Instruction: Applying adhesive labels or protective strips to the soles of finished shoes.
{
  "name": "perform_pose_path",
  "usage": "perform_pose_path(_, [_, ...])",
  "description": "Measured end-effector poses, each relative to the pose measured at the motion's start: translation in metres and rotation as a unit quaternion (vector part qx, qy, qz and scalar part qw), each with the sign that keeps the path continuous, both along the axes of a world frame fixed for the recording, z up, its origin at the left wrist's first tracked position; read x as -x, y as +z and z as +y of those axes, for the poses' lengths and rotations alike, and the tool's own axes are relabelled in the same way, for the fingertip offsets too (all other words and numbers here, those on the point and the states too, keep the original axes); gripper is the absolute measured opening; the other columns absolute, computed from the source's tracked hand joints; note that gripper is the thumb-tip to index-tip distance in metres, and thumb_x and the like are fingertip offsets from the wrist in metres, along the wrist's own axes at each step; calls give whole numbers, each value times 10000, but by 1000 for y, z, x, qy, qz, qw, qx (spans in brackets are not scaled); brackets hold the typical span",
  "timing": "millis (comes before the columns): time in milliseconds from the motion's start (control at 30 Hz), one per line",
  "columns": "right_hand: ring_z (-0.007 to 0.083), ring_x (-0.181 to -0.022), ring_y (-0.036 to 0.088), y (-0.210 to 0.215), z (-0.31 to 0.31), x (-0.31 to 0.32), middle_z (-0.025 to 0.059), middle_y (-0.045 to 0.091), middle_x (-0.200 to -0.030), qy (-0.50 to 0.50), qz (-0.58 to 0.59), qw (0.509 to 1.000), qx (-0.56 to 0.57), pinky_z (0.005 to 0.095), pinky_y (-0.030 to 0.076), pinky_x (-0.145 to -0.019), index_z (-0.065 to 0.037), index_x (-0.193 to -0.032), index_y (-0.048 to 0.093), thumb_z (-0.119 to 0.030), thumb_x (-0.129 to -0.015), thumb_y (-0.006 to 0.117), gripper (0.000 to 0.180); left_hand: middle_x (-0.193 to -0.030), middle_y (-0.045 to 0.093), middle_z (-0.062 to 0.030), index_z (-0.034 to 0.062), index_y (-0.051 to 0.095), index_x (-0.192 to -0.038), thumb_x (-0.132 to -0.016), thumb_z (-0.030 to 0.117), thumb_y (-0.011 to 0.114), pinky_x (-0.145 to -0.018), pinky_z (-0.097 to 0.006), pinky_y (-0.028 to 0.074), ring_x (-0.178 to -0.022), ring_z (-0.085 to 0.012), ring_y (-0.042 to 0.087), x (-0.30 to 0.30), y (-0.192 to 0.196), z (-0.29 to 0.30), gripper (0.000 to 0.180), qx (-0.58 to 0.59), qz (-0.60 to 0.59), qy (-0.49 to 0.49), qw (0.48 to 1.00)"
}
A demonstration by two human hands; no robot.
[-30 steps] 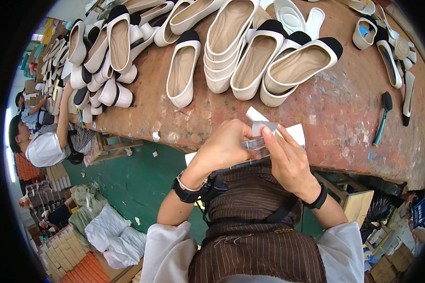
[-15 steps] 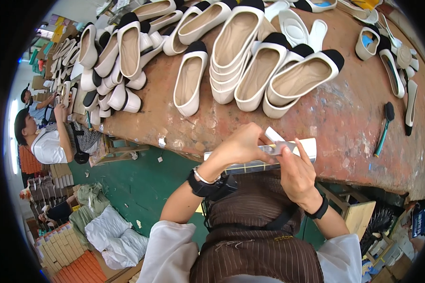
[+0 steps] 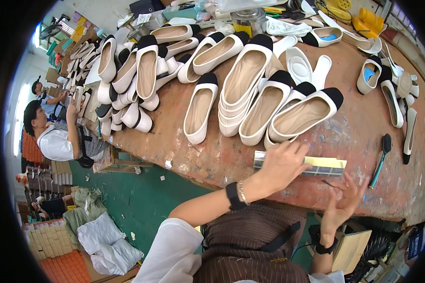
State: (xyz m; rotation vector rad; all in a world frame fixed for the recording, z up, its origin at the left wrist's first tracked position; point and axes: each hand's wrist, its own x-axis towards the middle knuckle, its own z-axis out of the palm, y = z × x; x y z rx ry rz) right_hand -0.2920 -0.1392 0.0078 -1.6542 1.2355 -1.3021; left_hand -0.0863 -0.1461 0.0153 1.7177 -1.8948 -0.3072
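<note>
Near the front edge of the table, my left hand (image 3: pixel 284 166) lies across a sticker sheet (image 3: pixel 328 166), yellowish on top with a dark gridded face. Its fingers are bent and closed on the sheet, hiding the middle of it. To the right, my right hand (image 3: pixel 344 203) is raised over the table edge with its fingers apart. A small dark sliver shows by its thumb; what it is, I cannot make out. Just beyond my left hand, a white flat shoe with a black toe (image 3: pixel 307 117) leans over others. A stack of such shoes (image 3: pixel 244 70) stands beside it.
More shoes (image 3: pixel 146 70) are piled at the left. White insoles (image 3: pixel 299 65) lie behind the stack, near a metal can (image 3: pixel 248 21). A blue-handled brush (image 3: pixel 380 160) and loose shoes (image 3: pixel 392 101) lie at the right. Another person (image 3: pixel 56 139) works at the far left.
My hands have come apart. The left has moved right and onto the sticker sheet, now on the table; the right has moved right and lower with its fingers spread. The view has tilted up.
</note>
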Motion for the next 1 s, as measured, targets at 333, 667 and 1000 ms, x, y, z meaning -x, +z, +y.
perform_pose_path(333, [166, -899, 590, 8, -16, -15, 187, 515, -1308, -39, -95, 994, -24, 290, 500, -870, -47, -1543, 88, 110, -850, 575, 861, -1392, 435, -253, 15, 556, -1199, -751, 186, 740, -957, -535, 426, -1232, -429, 463, -179, -28, 37, 514, -166, -179, 378, 893])
perform_pose_path(667, [165, -869, 594, 43, -18, -55, 222, 501, -1329, 180, -156, 971, -14, 282, 534, -790, -44, -1538, 66, 141, -784, 624, 956, -1088, 674, -159, -60, 544, -1235, -861, 71, 656, -801, -346, 580, -935, -232, 688, -172, -7, 132, 412, -3, 742, 173, 647])
perform_pose_path(1000, [360, -1058, 590, 108, -18, -142, 198, 508, -1358, 502, -98, 845, 158, 345, 536, -793, -37, -1441, 403, 166, -663, 656, 843, -1124, 661, -184, -103, 478, -1293, -723, 126, 759, -910, -357, 544, -1016, -254, 673, -115, 26, 166, 674, -37, 784, 121, 607])
